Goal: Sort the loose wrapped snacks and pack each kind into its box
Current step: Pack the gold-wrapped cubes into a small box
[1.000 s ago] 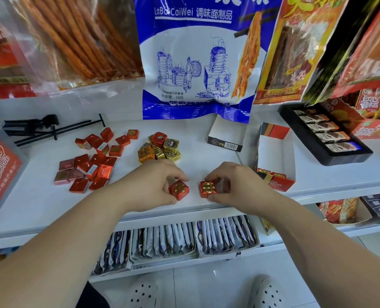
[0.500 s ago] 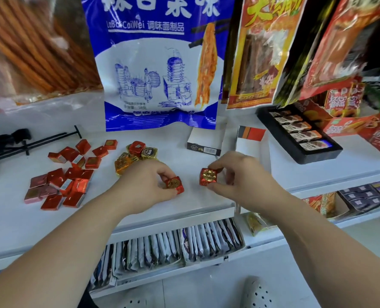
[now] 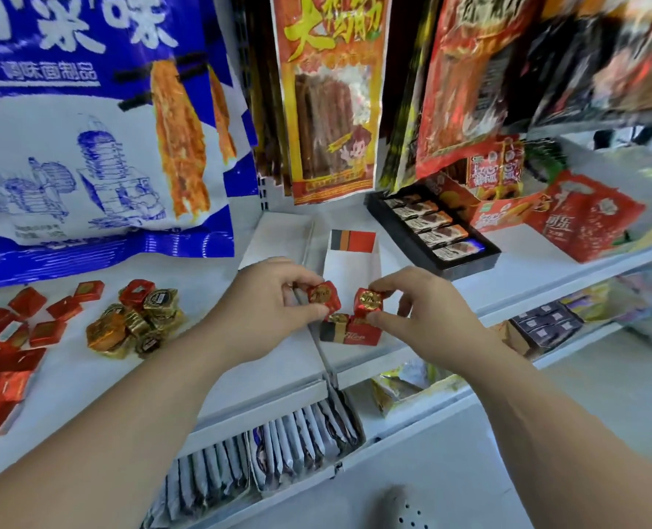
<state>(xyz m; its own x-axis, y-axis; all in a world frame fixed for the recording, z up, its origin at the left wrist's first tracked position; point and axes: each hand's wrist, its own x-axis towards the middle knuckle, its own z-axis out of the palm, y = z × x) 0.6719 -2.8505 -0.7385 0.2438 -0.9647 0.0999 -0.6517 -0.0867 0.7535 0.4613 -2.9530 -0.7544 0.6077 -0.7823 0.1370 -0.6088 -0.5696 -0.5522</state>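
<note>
My left hand [image 3: 269, 313] pinches a red foil-wrapped cube snack [image 3: 323, 297]. My right hand [image 3: 429, 313] pinches a second red cube [image 3: 368, 301]. Both cubes hover just above the front end of a small open white box with a red and black front [image 3: 351, 334]; another wrapped piece shows at that end. On the white shelf to the left lie a pile of gold and orange wrapped snacks [image 3: 137, 320] and several flat red wrapped squares [image 3: 15, 345].
A second white box [image 3: 278, 238] stands behind my left hand. A black tray of wrapped bars [image 3: 435, 231] sits to the right, with red snack packs beyond it. Large hanging snack bags crowd the back. The shelf edge is just below my hands.
Both hands have lifted their red cubes off the shelf and carried them right, over the open red and black box. The camera has turned right too.
</note>
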